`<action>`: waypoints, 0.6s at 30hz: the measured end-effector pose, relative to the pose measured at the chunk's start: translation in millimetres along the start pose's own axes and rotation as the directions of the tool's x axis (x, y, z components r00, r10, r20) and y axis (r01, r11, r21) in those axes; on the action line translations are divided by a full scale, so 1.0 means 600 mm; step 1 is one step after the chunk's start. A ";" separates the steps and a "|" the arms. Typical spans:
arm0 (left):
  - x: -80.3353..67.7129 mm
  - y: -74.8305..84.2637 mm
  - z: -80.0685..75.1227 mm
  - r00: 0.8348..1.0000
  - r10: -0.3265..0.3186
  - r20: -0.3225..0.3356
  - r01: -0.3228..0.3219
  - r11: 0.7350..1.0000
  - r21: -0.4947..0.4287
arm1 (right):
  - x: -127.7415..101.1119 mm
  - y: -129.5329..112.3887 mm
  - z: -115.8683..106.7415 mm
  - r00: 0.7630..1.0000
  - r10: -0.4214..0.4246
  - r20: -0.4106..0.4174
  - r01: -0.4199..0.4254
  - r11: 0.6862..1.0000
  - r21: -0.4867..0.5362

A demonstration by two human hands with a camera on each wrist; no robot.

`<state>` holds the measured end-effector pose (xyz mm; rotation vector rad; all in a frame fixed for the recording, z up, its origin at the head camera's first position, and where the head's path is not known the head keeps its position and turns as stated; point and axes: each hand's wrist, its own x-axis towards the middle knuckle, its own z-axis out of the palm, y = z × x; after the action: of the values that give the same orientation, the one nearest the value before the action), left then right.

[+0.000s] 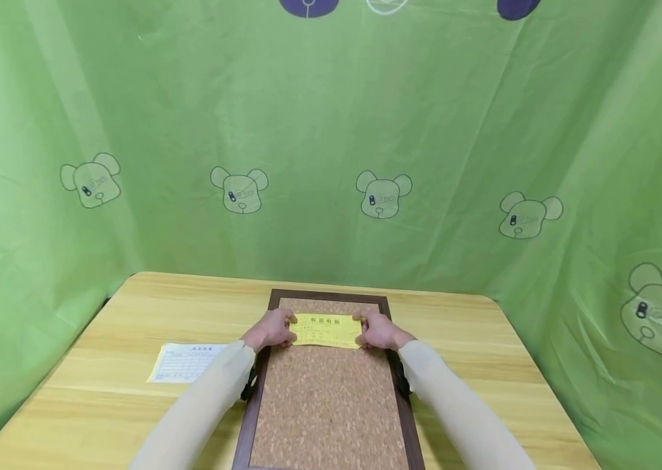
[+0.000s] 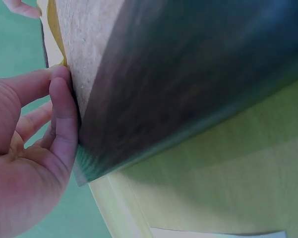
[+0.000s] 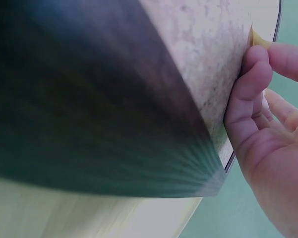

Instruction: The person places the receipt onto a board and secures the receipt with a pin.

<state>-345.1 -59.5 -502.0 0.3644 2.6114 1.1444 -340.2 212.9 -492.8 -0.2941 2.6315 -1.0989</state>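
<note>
A yellow receipt slip (image 1: 325,331) with printed characters is stretched between my two hands over the upper part of a cork board (image 1: 331,405) in a dark brown frame (image 1: 409,431). My left hand (image 1: 274,328) pinches the slip's left end between thumb and fingers. At the opposite end my right hand (image 1: 379,329) pinches it the same way. In the left wrist view the left hand (image 2: 37,114) has its fingertips at the slip's edge, close over the cork. The right wrist view has the right hand (image 3: 275,114) resting its fingers along the board's surface.
A white printed form (image 1: 184,363) lies on the wooden table (image 1: 102,405) left of the board, partly covered by the left sleeve (image 1: 207,398). Behind the table hangs a green curtain (image 1: 307,130) with bear-head prints, continuing along both sides.
</note>
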 end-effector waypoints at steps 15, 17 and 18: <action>-0.005 0.014 -0.009 1.000 0.007 -0.031 0.000 0.974 0.226 | -0.001 -0.009 -0.004 1.000 0.030 0.010 -0.029 0.999 -0.038; -0.006 0.016 -0.011 0.999 0.029 -0.026 -0.021 0.962 0.272 | -0.002 -0.008 -0.005 1.000 0.030 0.007 -0.029 0.997 -0.072; -0.006 0.016 -0.011 0.999 0.044 -0.021 -0.035 0.955 0.296 | -0.002 -0.008 -0.005 1.000 0.031 0.006 -0.030 0.996 -0.086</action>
<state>-342.5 -58.7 -490.1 0.4651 2.8155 0.7719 -339.8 211.8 -487.1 -0.2736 2.6726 -0.9747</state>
